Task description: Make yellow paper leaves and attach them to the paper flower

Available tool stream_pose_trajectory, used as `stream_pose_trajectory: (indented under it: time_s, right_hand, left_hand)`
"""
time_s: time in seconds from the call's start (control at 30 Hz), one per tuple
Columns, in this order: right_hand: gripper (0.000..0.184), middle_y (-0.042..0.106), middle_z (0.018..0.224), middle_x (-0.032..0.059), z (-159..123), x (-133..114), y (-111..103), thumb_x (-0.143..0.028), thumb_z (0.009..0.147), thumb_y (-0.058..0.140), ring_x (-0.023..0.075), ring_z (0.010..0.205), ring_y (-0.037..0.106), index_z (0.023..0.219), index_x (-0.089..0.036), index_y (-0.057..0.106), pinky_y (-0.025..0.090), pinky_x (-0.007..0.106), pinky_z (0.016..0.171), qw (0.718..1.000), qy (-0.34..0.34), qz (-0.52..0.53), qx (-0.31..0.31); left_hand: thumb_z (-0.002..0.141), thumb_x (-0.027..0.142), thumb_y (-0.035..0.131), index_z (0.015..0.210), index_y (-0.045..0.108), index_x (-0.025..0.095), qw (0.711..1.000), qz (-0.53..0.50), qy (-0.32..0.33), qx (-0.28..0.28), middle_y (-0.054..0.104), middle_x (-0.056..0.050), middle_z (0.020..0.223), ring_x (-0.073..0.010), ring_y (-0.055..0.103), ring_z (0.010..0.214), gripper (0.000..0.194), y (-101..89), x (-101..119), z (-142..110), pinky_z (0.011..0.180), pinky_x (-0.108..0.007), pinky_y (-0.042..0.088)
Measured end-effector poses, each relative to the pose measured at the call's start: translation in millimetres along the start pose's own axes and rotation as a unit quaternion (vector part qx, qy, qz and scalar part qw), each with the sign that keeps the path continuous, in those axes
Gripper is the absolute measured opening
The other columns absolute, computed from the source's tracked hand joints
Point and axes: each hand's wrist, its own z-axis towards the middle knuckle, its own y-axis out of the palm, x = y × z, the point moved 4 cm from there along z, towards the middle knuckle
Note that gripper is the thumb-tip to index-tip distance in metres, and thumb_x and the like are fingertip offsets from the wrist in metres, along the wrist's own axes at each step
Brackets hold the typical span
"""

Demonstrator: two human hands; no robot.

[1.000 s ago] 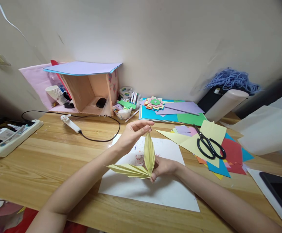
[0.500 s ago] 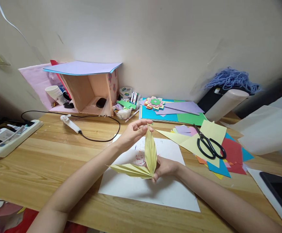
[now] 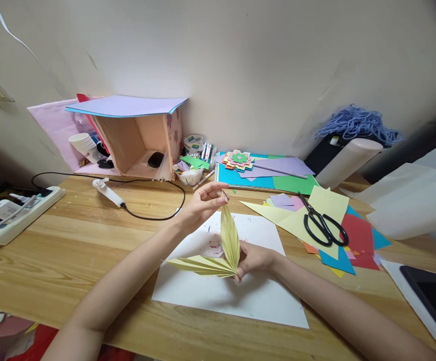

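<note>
A pleated yellow paper fan (image 3: pixel 230 239) spreads in two leaf-shaped wings, one pointing up and one to the left. My right hand (image 3: pixel 251 259) pinches it at the folded base where the wings meet. At the tip of the upper wing, my left hand (image 3: pixel 205 203) is closed, thumb and fingers pinching the point. Beneath both hands lies a white sheet of paper (image 3: pixel 263 301) with coloured marks on it. A pair of black-handled scissors (image 3: pixel 323 223) rests on yellow paper (image 3: pixel 331 200) to the right.
Coloured paper scraps (image 3: pixel 359 235) lie right. At the back stand an open box (image 3: pixel 139 135), a small tub of scraps (image 3: pixel 190 175) and a layered paper flower (image 3: pixel 238 160) on coloured sheets. A cabled white device (image 3: pixel 107 192), power strip (image 3: pixel 22 215) and phone (image 3: pixel 432 296) lie around.
My left hand has shifted slightly left, and the fan's upper wing leans a little left with it. My right hand keeps its hold on the base.
</note>
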Motion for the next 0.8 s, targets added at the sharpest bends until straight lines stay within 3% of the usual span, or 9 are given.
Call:
stream_pose_trajectory:
  time_s: [0.17,0.4,0.6,0.7,0.8]
  right_hand:
    - [0.032,0.063,0.068,0.0006,0,-1,2,-0.032,0.061,0.077,0.0100,0.062,0.055,0.081,-0.012,0.063,0.041,0.021,0.059,1.000,0.009,-0.010,-0.008]
    - [0.029,0.062,0.067,0.0009,0,0,2,-0.032,0.061,0.077,0.0104,0.063,0.054,0.076,-0.011,0.065,0.041,0.022,0.062,0.999,0.027,-0.018,-0.008]
    - [0.027,0.060,0.065,-0.0006,-1,-3,8,-0.028,0.059,0.079,0.0101,0.062,0.053,0.075,-0.012,0.065,0.041,0.022,0.061,1.000,0.027,-0.002,0.007]
    - [0.023,0.057,0.063,-0.0017,-1,-9,-1,-0.026,0.058,0.079,0.0100,0.062,0.050,0.073,-0.015,0.065,0.039,0.023,0.060,0.991,-0.056,0.023,0.122]
    - [0.018,0.052,0.061,-0.0022,-7,-19,-19,-0.029,0.062,0.077,0.0103,0.063,0.046,0.067,-0.018,0.064,0.038,0.024,0.061,0.947,-0.173,0.054,0.264]
  left_hand:
    - [0.065,0.020,0.075,0.093,0.069,0.021,0.999,-0.050,-0.012,0.009,0.059,0.002,0.065,-0.0097,0.055,0.073,0.029,2.3,0,0,0.080,-0.024,0.040]
    - [0.058,0.013,0.078,0.090,0.068,0.019,0.994,-0.077,0.019,0.078,0.056,0.004,0.062,-0.0055,0.053,0.064,0.033,0.6,8,-1,0.068,-0.016,0.041]
    - [0.063,0.016,0.076,0.095,0.066,0.016,0.989,-0.093,0.023,0.113,0.058,0.004,0.067,-0.0028,0.051,0.061,0.033,-5.8,14,4,0.067,-0.014,0.042]
    - [0.067,0.019,0.073,0.092,0.066,0.016,0.984,-0.073,0.032,0.159,0.058,0.003,0.070,-0.0028,0.052,0.064,0.026,-26.2,15,9,0.066,-0.013,0.041]
    - [0.069,0.027,0.071,0.089,0.067,0.016,0.984,0.042,-0.029,0.173,0.061,0.001,0.074,-0.0049,0.051,0.065,0.023,-43.8,1,11,0.063,-0.015,0.039]
